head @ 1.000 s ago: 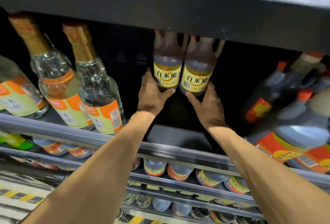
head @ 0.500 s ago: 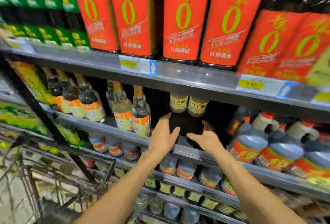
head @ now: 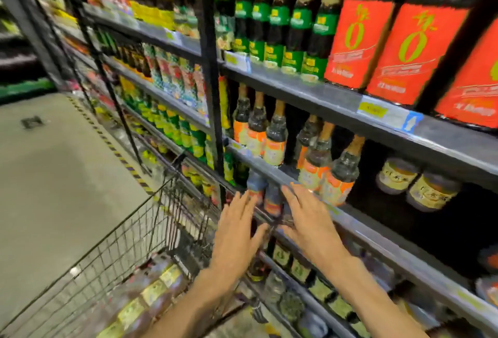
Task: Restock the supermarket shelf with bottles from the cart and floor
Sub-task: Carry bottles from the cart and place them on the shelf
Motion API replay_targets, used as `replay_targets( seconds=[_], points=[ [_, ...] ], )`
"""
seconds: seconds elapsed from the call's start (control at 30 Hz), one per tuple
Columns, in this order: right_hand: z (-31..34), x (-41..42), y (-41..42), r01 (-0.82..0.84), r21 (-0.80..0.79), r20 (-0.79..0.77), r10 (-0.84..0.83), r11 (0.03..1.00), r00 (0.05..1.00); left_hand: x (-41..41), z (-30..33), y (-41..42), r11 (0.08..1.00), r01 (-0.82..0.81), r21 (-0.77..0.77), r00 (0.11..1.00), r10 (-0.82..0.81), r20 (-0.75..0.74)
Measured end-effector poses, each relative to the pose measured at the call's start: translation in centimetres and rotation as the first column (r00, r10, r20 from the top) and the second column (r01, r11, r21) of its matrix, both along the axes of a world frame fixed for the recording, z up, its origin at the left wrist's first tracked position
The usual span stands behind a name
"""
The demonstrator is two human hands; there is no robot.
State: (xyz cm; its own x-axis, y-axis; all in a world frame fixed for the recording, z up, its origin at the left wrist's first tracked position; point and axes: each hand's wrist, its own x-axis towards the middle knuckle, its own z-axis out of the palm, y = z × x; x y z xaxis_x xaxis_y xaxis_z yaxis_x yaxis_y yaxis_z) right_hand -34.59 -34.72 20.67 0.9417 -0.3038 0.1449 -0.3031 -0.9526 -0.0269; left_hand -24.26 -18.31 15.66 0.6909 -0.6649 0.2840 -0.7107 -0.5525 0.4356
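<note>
both hands empty: left hand [head: 237, 232] and right hand [head: 310, 219] spread flat at the shelf [head: 350, 226] front edge. bottles [head: 151, 294] lie in cart [head: 113, 251] below. risk: sweeping arms knock the orange-label bottles [head: 334, 176] off the edge.
</note>
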Motion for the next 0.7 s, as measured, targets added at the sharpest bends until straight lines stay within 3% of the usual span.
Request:
replay_targets(
  seconds=[0.17,0.37,0.57,0.7],
  points=[
    [-1.0,10.3,8.4,-0.272,-0.012,-0.115,0.269,0.962,0.956,5.5,-2.7,12.1,0.961,-0.259,0.094,0.957,0.268,-0.106],
    [-6.6,20.5,19.3,-0.456,0.071,-0.270,0.457,0.887,0.847,10.9,-10.0,26.4,0.840,-0.493,0.227,0.814,0.538,-0.220],
    [-14.0,27.1,29.3,-0.557,0.150,-0.474,0.554,0.817,0.685,12.1,-17.6,37.3,0.707,-0.578,0.408,0.654,0.700,-0.287],
    [-21.0,28.6,32.7,-0.629,0.208,-0.495,0.635,0.749,0.593,12.3,-23.2,40.7,0.607,-0.535,0.587,0.519,0.785,-0.339]
  ],
)
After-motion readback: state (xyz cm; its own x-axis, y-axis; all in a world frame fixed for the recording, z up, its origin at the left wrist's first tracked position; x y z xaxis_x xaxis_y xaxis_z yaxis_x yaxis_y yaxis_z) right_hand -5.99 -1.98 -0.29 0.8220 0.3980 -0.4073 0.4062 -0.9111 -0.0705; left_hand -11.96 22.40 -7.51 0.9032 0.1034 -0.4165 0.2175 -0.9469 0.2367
